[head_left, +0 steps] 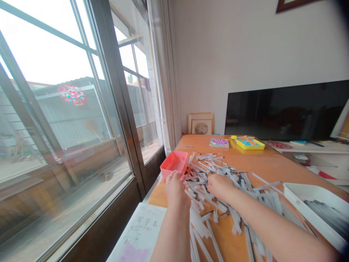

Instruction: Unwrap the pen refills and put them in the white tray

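Observation:
My left hand (175,187) is at the near right corner of a red plastic basket (170,169), its fingers closed on the rim. The basket sits at the table's left edge. My right hand (220,186) reaches into a spread-out pile of whitish translucent strips (200,220) mixed with thin black pieces. Its fingers are curled down among them, and whatever they pinch is hidden. The strips lie loosely in all directions, several of them under my forearms.
A white tray (297,191) with dark thin pieces stands at the right. Near left lies a paper booklet (148,218). Farther back are a pen (187,146), a colourful book (219,142) and a yellow box (250,146). A glass window (68,127) borders the table's left.

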A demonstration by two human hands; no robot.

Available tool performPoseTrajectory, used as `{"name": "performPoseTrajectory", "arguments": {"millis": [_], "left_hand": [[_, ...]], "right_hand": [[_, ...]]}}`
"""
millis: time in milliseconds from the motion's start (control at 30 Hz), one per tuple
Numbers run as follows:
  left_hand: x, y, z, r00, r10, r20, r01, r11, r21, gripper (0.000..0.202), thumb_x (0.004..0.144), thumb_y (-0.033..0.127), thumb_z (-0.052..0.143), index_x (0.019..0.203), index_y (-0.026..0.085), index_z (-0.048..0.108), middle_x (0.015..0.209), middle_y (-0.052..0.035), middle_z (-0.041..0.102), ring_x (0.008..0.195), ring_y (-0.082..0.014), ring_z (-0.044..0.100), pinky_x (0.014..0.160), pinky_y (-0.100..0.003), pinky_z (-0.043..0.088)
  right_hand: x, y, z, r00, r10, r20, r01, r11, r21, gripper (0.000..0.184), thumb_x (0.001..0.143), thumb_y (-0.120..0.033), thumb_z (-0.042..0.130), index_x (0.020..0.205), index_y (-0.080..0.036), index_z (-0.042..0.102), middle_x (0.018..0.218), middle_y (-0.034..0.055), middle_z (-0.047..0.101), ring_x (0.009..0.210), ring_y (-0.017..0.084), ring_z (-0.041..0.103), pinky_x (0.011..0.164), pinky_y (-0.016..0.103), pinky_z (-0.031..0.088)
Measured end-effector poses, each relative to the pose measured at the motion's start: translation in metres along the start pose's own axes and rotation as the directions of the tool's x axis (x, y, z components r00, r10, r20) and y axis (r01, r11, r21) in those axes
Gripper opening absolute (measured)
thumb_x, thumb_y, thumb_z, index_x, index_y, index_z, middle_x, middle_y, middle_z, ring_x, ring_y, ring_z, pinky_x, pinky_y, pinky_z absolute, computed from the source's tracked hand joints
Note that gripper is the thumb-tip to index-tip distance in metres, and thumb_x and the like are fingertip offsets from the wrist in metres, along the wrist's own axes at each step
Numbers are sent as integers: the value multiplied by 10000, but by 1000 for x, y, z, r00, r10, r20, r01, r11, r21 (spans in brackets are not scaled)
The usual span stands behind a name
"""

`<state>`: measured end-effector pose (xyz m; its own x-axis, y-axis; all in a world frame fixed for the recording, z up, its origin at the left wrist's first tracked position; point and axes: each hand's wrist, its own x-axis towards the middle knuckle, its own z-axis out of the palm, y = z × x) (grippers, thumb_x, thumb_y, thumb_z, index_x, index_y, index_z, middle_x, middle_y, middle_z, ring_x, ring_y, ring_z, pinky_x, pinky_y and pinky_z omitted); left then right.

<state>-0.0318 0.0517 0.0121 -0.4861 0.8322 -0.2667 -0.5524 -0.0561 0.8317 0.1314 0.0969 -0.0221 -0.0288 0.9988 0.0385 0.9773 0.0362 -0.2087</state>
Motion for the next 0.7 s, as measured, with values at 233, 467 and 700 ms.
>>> {"name": "performPoseTrajectory", "arguments": {"millis": [233, 467, 700], "left_hand": [[-1, -4, 0, 998, 27, 55, -30, 997, 67, 282, 755, 270, 649, 1024, 198, 607, 1018, -58, 686, 798, -152, 684, 595, -226, 382], [-11, -30, 9, 949, 45, 311, -131, 956, 262, 156, 763, 289, 675, 863, 173, 646, 796, -41, 673, 646, -130, 583, 619, -238, 404], [-34, -68, 9, 719, -12, 694, -454, 749, 483, 137, 658, 80, 677, 733, 194, 688, 642, -16, 607, 585, -154, 513, 592, -259, 399]], "right_hand": [[-2, 16, -10, 993, -5, -115, 47, 931, 361, 115, 722, -253, 607, 665, -186, 681, 709, 45, 707, 741, 196, 643, 640, 266, 400], [-12, 47, -30, 961, 216, -171, 15, 577, 817, 270, 808, -405, 544, 807, -164, 664, 706, 35, 695, 553, 126, 554, 491, 221, 373], [-41, 78, -37, 926, 364, -103, 37, 183, 982, 311, 687, -303, 708, 953, -164, 626, 777, 59, 702, 557, 94, 527, 401, 150, 275]]}}
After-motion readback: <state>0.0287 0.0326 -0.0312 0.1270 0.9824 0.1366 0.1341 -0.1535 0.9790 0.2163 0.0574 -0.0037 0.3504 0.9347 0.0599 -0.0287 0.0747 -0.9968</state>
